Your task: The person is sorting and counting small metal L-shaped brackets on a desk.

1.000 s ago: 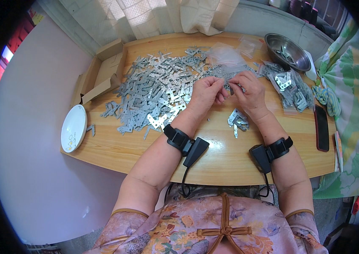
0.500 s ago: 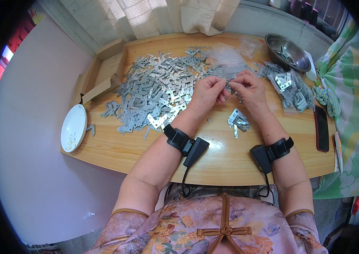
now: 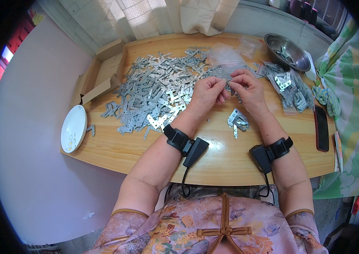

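Note:
My left hand and my right hand meet fingertip to fingertip over the table, both closed in a pinch. What they hold between them is too small to make out. Just beyond the fingers lies a heap of small metal screws or similar hardware, partly hidden by my hands. To the left spreads a big pile of flat metal corner brackets with holes. Nearer to me, below my right hand, sits a small stack of metal brackets.
An open cardboard box and a white plate stand at the left. Clear plastic bags lie at the back. On the right are bagged brackets, a steel bowl, a striped cloth and a phone.
The fingers of my right hand have shifted slightly against the left fingertips. Nothing else has visibly moved.

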A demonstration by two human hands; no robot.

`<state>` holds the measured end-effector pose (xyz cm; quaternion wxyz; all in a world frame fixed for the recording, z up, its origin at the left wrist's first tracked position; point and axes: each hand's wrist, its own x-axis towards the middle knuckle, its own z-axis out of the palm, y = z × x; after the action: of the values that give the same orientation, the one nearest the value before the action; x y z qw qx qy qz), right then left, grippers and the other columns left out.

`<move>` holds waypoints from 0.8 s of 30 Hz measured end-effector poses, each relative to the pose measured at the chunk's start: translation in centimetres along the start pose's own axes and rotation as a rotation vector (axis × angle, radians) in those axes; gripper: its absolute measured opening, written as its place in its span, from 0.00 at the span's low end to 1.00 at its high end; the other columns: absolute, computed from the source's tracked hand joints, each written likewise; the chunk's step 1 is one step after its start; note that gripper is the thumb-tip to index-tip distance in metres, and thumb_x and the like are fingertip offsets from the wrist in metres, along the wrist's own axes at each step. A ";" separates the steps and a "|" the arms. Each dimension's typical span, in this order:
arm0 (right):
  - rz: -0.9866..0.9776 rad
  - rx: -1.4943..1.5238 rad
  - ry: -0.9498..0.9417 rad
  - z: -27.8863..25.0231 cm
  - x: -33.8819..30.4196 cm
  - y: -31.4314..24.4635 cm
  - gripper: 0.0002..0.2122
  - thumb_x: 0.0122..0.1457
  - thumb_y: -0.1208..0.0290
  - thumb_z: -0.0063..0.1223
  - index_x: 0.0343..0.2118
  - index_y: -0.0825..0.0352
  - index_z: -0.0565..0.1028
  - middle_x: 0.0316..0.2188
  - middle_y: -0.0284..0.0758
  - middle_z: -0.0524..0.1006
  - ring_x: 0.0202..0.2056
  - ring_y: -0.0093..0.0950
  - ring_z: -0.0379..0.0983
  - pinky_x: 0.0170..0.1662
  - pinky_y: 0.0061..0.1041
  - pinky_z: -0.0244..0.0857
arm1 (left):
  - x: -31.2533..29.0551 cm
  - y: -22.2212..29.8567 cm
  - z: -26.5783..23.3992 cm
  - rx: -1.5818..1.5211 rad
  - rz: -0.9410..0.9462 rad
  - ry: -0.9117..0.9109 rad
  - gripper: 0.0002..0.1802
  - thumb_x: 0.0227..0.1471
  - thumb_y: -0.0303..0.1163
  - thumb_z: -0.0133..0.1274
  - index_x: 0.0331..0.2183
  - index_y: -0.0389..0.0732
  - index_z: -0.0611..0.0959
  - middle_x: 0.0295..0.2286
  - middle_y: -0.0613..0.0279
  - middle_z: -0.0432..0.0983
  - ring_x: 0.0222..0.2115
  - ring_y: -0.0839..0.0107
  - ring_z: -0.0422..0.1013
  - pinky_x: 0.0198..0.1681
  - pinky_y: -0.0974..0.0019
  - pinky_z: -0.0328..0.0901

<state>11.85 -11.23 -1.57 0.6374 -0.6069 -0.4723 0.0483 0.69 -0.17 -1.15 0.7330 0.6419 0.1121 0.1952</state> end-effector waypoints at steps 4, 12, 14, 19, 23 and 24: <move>-0.043 -0.054 -0.031 -0.1 0.0 -0.2 0.03 0.44 0.79 0.53 0.22 0.71 0.72 0.29 0.33 0.70 0.28 0.19 0.65 0.30 0.15 0.59 | 0.1 -0.1 -0.1 0.016 0.006 -0.012 0.10 0.52 0.34 0.45 0.28 0.38 0.75 0.18 0.64 0.72 0.15 0.82 0.65 0.18 0.80 0.61; 0.037 -0.023 -0.041 -0.1 0.0 -0.1 0.03 0.45 0.78 0.53 0.22 0.70 0.72 0.28 0.32 0.71 0.28 0.19 0.65 0.31 0.17 0.59 | 0.1 0.0 0.0 0.038 -0.013 -0.010 0.10 0.51 0.34 0.45 0.27 0.38 0.75 0.18 0.65 0.73 0.15 0.82 0.65 0.18 0.81 0.60; 0.064 -0.008 -0.043 -0.2 -0.1 0.0 0.03 0.45 0.78 0.53 0.23 0.70 0.72 0.27 0.32 0.71 0.28 0.19 0.65 0.31 0.17 0.59 | 0.1 0.0 0.0 0.038 -0.014 -0.009 0.10 0.51 0.34 0.45 0.27 0.38 0.75 0.18 0.65 0.73 0.15 0.82 0.65 0.18 0.81 0.60; 0.301 0.169 -0.034 -0.3 -0.2 0.1 0.04 0.46 0.78 0.54 0.27 0.68 0.73 0.27 0.30 0.72 0.28 0.17 0.65 0.32 0.15 0.60 | 0.0 0.0 0.1 0.046 0.009 -0.020 0.09 0.52 0.34 0.45 0.27 0.38 0.75 0.19 0.65 0.72 0.15 0.83 0.65 0.18 0.81 0.60; 0.309 0.232 -0.013 -0.2 -0.1 0.0 0.08 0.46 0.78 0.54 0.31 0.69 0.71 0.27 0.30 0.72 0.28 0.17 0.66 0.32 0.14 0.61 | 0.0 0.1 0.2 0.021 0.021 -0.019 0.10 0.52 0.32 0.44 0.26 0.36 0.75 0.17 0.65 0.72 0.15 0.82 0.64 0.17 0.80 0.59; 0.308 0.268 -0.018 -0.2 -0.1 -0.2 0.09 0.46 0.78 0.54 0.32 0.69 0.71 0.27 0.30 0.72 0.29 0.17 0.66 0.33 0.15 0.61 | 0.0 0.1 0.1 0.020 0.021 -0.034 0.09 0.52 0.32 0.44 0.26 0.36 0.75 0.17 0.65 0.72 0.15 0.82 0.64 0.18 0.80 0.59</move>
<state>11.81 -11.44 -1.41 0.6933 -0.5812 -0.3690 0.2133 0.70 -0.23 -1.03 0.7261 0.6536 0.0948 0.1911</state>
